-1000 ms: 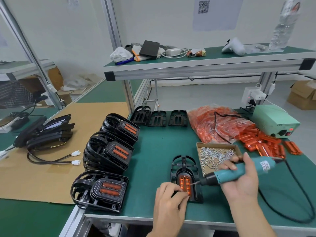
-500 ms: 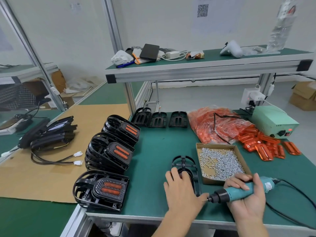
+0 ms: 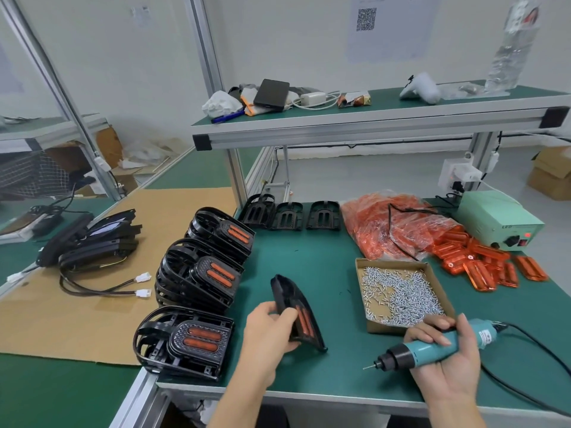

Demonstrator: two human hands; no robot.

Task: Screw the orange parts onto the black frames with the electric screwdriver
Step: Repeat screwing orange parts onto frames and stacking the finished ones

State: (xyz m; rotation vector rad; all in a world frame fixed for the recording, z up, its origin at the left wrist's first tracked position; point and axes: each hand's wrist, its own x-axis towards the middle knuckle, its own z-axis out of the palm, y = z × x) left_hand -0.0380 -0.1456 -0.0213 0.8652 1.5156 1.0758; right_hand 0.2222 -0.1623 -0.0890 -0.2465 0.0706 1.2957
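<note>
My left hand (image 3: 272, 330) grips a black frame (image 3: 293, 307) with an orange part fitted in it, tilted up on its edge above the green table. My right hand (image 3: 445, 356) holds the teal electric screwdriver (image 3: 432, 350) low over the front edge, its bit pointing left and clear of the frame. A cardboard tray of screws (image 3: 398, 293) lies just behind that hand. Loose orange parts (image 3: 482, 264) and a bag of orange parts (image 3: 392, 227) sit at the right. Three bare black frames (image 3: 289, 215) line the back.
Stacks of finished frames (image 3: 197, 273) fill the table's left side, one stack (image 3: 185, 341) at the front corner. A green power box (image 3: 497, 220) stands at the back right, its black cord (image 3: 531, 356) trailing over the table. A shelf (image 3: 370, 118) runs overhead.
My left hand has gone from lying on the flat frame to lifting it and tipping it on edge toward the left. The screwdriver has drawn back to the right and lower.
</note>
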